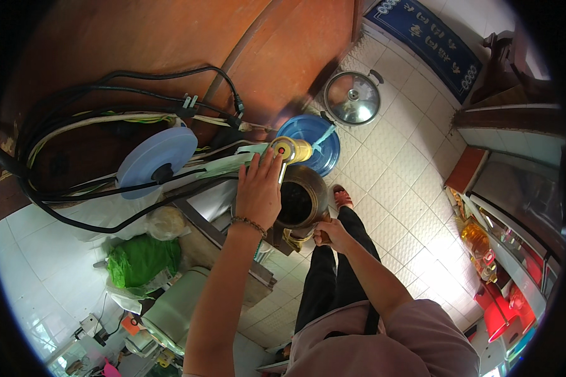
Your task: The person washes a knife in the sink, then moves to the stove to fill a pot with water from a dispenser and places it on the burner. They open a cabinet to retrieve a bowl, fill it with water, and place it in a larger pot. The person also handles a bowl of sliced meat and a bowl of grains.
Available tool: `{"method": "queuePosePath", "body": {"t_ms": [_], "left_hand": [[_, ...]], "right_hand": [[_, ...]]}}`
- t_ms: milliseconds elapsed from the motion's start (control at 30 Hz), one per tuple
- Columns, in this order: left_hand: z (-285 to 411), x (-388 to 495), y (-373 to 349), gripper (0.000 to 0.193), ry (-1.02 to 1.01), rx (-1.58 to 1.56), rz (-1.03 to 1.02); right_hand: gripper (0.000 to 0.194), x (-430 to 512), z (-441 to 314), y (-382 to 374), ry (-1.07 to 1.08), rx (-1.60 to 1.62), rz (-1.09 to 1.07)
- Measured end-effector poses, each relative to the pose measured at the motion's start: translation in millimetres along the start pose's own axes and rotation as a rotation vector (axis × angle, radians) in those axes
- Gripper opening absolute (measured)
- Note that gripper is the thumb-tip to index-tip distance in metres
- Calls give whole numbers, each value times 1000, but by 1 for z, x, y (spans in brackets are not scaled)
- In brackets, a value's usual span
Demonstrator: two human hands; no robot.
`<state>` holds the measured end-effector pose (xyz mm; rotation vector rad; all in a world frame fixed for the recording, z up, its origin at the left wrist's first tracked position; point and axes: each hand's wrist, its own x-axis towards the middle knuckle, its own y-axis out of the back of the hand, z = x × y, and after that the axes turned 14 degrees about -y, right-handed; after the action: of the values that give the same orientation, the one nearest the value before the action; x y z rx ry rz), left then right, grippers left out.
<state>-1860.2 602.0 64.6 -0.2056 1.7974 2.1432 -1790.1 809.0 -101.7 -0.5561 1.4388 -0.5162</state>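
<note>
The fingertips of my left hand (260, 191) rest on top of a yellow electric water pump (294, 150), beside its red button. This pump sits over a blue plastic water jug (329, 158), where a light-blue strip hangs. A short metal spout (283, 172) runs from the pump towards a dark brown metal kettle (321, 195). The kettle's wide mouth faces up and its inside is dark; I cannot see water. My right hand (331, 234) grips the kettle's handle, on the side nearer to me. My left hand partly covers the kettle's left side.
Black power cables (118, 228) loop on the left, around a pale blue round disc (158, 160). A steel lid (352, 98) lies on the tiled floor (396, 188). A green plastic bag (144, 261) is at lower left. An oil bottle (476, 240) and red buckets (495, 313) stand at right.
</note>
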Motion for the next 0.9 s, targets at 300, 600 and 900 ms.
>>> {"method": "queuePosePath", "body": {"t_ms": [300, 600, 900], "left_hand": [[1, 5, -1, 57, 28, 0, -45], [-1, 11, 0, 56, 39, 36, -46], [1, 15, -9, 56, 37, 28, -19]], "right_hand": [[13, -3, -1, -1, -22, 4, 62], [13, -4, -5, -5, -76, -41, 80], [14, -5, -10, -4, -79, -47, 61]]}}
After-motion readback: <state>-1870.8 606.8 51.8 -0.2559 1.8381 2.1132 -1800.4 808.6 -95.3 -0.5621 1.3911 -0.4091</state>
